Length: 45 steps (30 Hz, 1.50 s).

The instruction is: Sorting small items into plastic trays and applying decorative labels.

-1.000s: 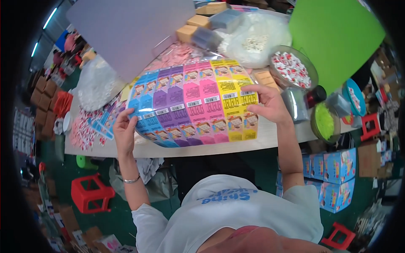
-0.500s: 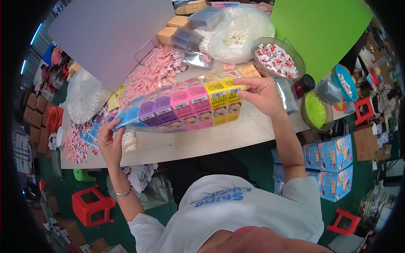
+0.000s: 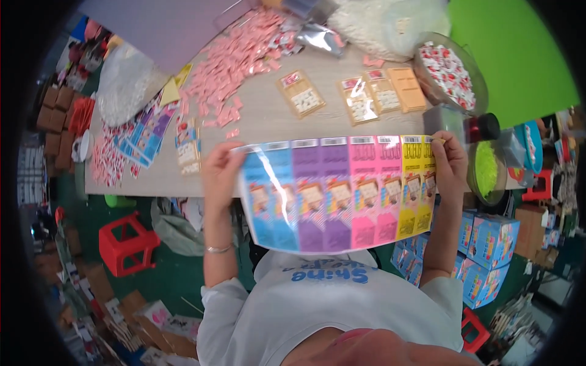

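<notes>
Head view: left hand (image 3: 221, 167) and right hand (image 3: 450, 161) pinch two corners of one sheet (image 3: 337, 198); three red stools (image 3: 108, 247) stand around.

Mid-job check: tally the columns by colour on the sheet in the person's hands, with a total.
Blue columns: 2
Purple columns: 2
Pink columns: 2
Yellow columns: 2
Total on the printed sheet: 8

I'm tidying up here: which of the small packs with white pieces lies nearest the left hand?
The pack just left of the left hand; the other packs lie farther right, beyond the colourful sheet.
</notes>
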Each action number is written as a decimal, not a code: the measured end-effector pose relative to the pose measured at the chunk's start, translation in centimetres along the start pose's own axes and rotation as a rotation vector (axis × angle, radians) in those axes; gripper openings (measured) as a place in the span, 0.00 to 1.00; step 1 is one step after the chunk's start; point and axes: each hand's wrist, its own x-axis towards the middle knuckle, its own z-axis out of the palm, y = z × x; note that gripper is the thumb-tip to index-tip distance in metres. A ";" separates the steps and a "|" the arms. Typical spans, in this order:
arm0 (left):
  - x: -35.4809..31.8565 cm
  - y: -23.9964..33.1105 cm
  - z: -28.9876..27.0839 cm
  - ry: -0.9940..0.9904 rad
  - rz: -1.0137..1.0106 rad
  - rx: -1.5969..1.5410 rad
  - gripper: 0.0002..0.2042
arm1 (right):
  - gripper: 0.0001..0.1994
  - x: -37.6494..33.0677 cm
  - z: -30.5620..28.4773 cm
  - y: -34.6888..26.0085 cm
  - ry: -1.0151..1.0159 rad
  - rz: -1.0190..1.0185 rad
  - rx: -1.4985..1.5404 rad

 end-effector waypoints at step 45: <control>1.4 -12.4 2.0 0.164 -0.010 0.392 0.07 | 0.08 0.7 23.3 6.0 -0.782 -0.881 -0.635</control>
